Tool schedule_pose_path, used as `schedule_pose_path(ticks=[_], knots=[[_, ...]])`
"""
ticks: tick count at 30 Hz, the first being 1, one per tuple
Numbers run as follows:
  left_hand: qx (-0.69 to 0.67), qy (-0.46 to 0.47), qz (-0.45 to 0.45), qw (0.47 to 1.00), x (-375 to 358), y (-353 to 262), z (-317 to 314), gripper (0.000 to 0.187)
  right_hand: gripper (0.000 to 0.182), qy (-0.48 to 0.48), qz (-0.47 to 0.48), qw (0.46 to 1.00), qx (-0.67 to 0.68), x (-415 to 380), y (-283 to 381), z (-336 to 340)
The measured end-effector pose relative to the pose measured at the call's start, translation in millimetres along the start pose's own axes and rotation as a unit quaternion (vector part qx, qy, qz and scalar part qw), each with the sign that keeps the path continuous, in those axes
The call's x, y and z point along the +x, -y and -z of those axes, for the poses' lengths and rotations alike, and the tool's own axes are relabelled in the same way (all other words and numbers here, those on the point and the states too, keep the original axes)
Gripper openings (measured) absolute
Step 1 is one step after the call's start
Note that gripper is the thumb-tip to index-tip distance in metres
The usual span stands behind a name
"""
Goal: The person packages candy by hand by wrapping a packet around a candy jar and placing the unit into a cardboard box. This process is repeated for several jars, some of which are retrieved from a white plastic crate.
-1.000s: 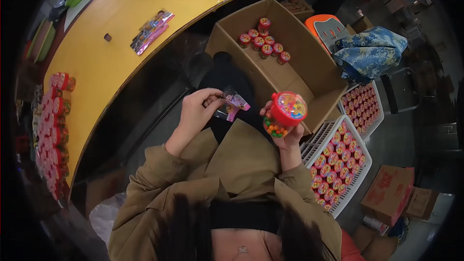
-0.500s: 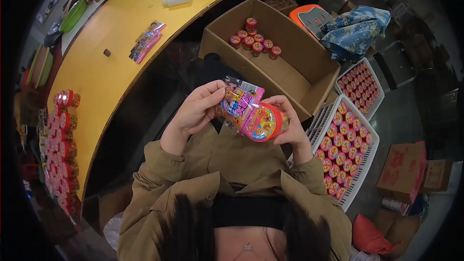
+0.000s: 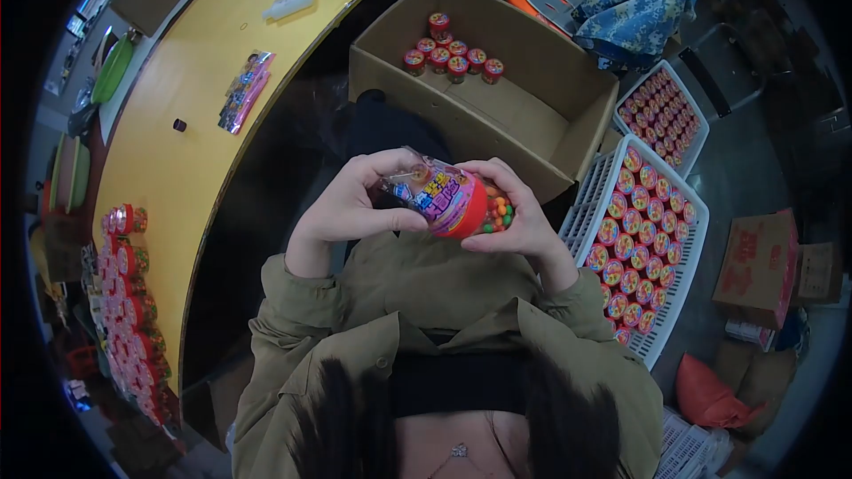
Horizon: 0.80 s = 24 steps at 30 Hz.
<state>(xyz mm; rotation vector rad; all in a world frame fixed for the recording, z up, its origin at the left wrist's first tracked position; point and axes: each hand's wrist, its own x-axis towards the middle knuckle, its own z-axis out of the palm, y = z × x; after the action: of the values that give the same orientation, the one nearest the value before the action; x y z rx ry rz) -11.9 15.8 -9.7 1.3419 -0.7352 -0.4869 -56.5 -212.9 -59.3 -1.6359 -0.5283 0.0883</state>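
Above the lap, clear of the worktop [image 3: 177,151], both hands clasp a candy jar [image 3: 475,206] on its side, left hand [image 3: 342,208] pressing a slippery sticker sheet [image 3: 435,191] to its lid, right hand [image 3: 519,222] gripping the light, rigid, probably smooth body.

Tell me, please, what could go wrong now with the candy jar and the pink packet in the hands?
1. The pink packet lies over the lid of the candy jar, pressed by the left hand; it may slip or crease.
2. The right hand holds the jar tilted sideways above the lap; a loose grip could drop it.
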Motion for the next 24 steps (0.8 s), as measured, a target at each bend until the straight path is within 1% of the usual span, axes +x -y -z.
schedule_pose_path(ticks=[1, 2, 4, 5, 6, 7, 8, 9, 10, 11, 12, 13, 14, 15, 16, 18, 20, 21, 22, 23, 24], knots=[[0.021, -0.012, 0.04, 0.999, 1, 2, 3, 0.039, 0.072, -0.016, 0.012, 1.0, -0.002, 0, 1, -2], [0.021, -0.011, 0.042, 0.999, 1, 5, 6, 0.039, 0.071, -0.03, 0.025, 0.999, -0.004, 0, 1, -3], [0.194, -0.038, -0.03, 0.98, 1, 14, 13, 0.043, 0.071, -0.046, 0.027, 0.998, 0.019, -1, 0, -5], [0.195, -0.036, -0.03, 0.98, 4, 18, 14, 0.043, 0.07, -0.059, 0.027, 0.997, 0.04, -2, -1, -6], [0.231, -0.015, -0.117, 0.966, 5, 22, 15, 0.045, 0.07, -0.062, 0.027, 0.997, 0.041, -2, -2, -8], [0.263, 0.006, -0.202, 0.943, 5, 29, 15, 0.047, 0.071, -0.072, 0.005, 0.993, 0.095, -2, -3, -10], [0.253, -0.035, -0.227, 0.94, 4, 42, 15, 0.055, 0.072, -0.081, -0.016, 0.985, 0.149, -3, -4, -12], [0.21, -0.107, -0.195, 0.952, 6, 40, 4, 0.067, 0.072, -0.082, -0.016, 0.985, 0.15, -4, -1, -12], [0.167, -0.178, -0.162, 0.956, 8, 37, -7, 0.078, 0.074, -0.08, -0.036, 0.97, 0.227, -5, 4, -13], [0.141, -0.213, -0.125, 0.959, 8, 44, -9, 0.1, 0.076, -0.077, -0.055, 0.948, 0.303, -6, 6, -14], [0.142, -0.21, -0.125, 0.959, 10, 44, -16, 0.1, 0.076, -0.08, -0.052, 0.948, 0.303, -7, 6, -14], [-0.024, -0.192, -0.068, 0.979, 11, 44, -28, 0.105, 0.077, -0.07, -0.062, 0.934, 0.344, -8, 5, -16], [-0.19, -0.167, -0.008, 0.967, 12, 44, -36, 0.109, 0.078, -0.061, -0.07, 0.918, 0.384, -9, 4, -17], [-0.234, -0.13, -0.024, 0.963, 13, 50, -39, 0.104, 0.078, -0.064, -0.068, 0.918, 0.385, -10, 5, -18], [-0.233, -0.127, -0.022, 0.964, 13, 54, -41, 0.104, 0.076, -0.047, -0.086, 0.895, 0.434, -10, 8, -20], [-0.311, -0.083, -0.05, 0.946, 15, 56, -45, 0.098, 0.075, -0.032, -0.102, 0.869, 0.484, -13, 7, -21], [-0.294, -0.079, -0.03, 0.952, 16, 50, -44, 0.096, 0.074, 0.006, -0.128, 0.867, 0.481, -16, 3, -21], [-0.278, -0.078, -0.011, 0.957, 17, 47, -43, 0.094, 0.074, 0.004, -0.126, 0.867, 0.482, -16, 5, -24], [-0.252, -0.081, -0.011, 0.964, 17, 48, -43, 0.093, 0.072, -0.06, -0.09, 0.912, 0.396, -14, 7, -28], [-0.251, -0.079, -0.009, 0.965, 18, 49, -41, 0.093, 0.072, -0.123, -0.054, 0.943, 0.305, -13, 10, -31], [-0.273, -0.057, -0.008, 0.96, 18, 49, -39, 0.094, 0.072, -0.125, -0.053, 0.942, 0.306, -14, 11, -30]])
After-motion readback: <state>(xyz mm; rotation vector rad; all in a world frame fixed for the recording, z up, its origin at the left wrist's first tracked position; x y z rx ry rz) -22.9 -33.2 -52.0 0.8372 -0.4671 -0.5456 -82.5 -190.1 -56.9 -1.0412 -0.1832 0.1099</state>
